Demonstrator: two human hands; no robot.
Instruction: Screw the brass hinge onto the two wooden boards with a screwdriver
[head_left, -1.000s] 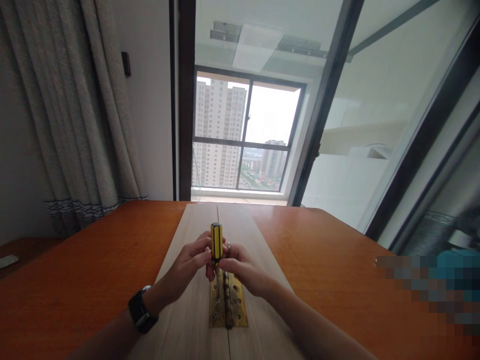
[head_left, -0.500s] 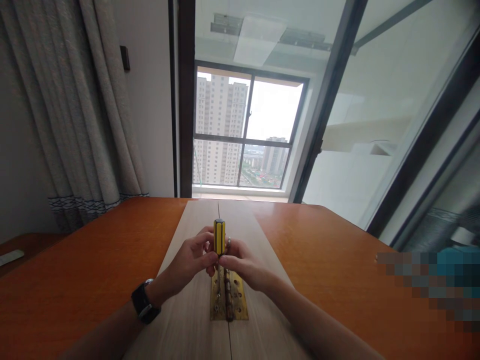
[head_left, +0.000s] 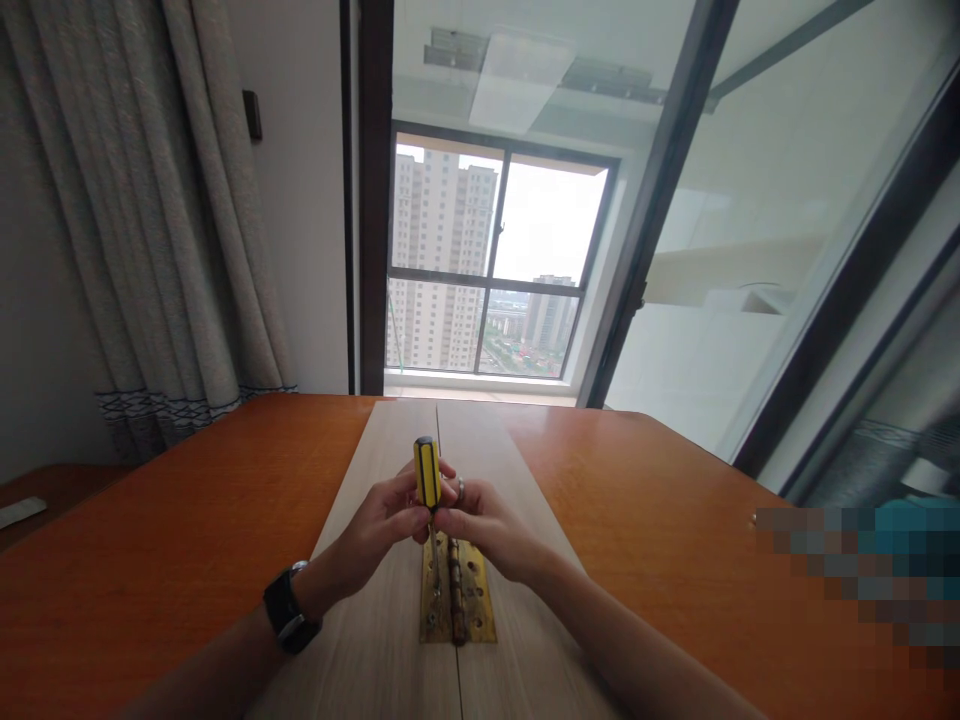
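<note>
A screwdriver (head_left: 427, 474) with a yellow and black handle stands nearly upright, its top leaning a little left. My left hand (head_left: 382, 515) grips it from the left, and my right hand (head_left: 476, 520) closes on it from the right, with fingers meeting around the lower handle. The metal shaft points down to the left leaf of a worn brass hinge (head_left: 474, 610). Several screw holes show in the hinge, whose knuckle lies along the seam between two pale wooden boards (head_left: 360, 650). My fingers cover the hinge's far end.
The boards lie on an orange-brown wooden table (head_left: 187, 520). A grey curtain (head_left: 142, 220) hangs at the left. Beyond the table's far edge are a dark-framed glass door (head_left: 652, 230) and a window. A small white object (head_left: 22, 512) lies at the far left.
The screwdriver's handle has tipped to the left, with its shaft still over the hinge's left leaf. My right fingers have shifted slightly around the handle.
</note>
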